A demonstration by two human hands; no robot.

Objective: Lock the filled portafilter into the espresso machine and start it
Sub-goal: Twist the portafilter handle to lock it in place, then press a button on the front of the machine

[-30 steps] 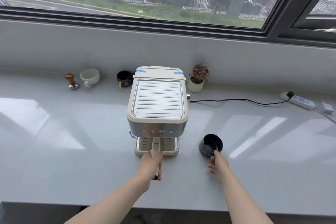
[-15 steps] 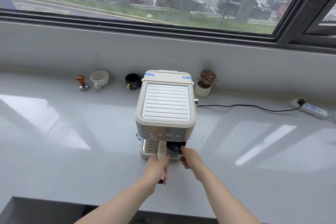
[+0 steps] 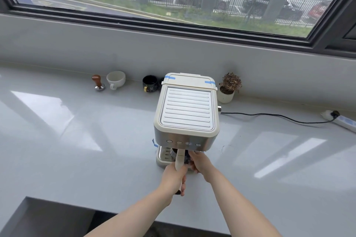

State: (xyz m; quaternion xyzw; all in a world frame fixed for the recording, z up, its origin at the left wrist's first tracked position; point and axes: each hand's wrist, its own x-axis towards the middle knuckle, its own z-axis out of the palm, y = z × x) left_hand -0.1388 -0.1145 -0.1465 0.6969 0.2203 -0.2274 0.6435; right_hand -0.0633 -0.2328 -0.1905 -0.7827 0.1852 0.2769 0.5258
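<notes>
One espresso machine [image 3: 186, 113] stood mid-frame on the table [image 3: 77, 150]. Two cups, white [image 3: 115, 79] and black [image 3: 150, 83], appeared empty. Left hand [image 3: 174, 179] gripped the portafilter [image 3: 180, 160] handle under it; right hand [image 3: 200, 162] held a dark cup [image 3: 187, 158] there.

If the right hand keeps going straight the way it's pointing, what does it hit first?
Probably the dark cup it already holds under the espresso machine; beyond that, the machine's body behind the drip tray. Depth there is unclear.
</notes>
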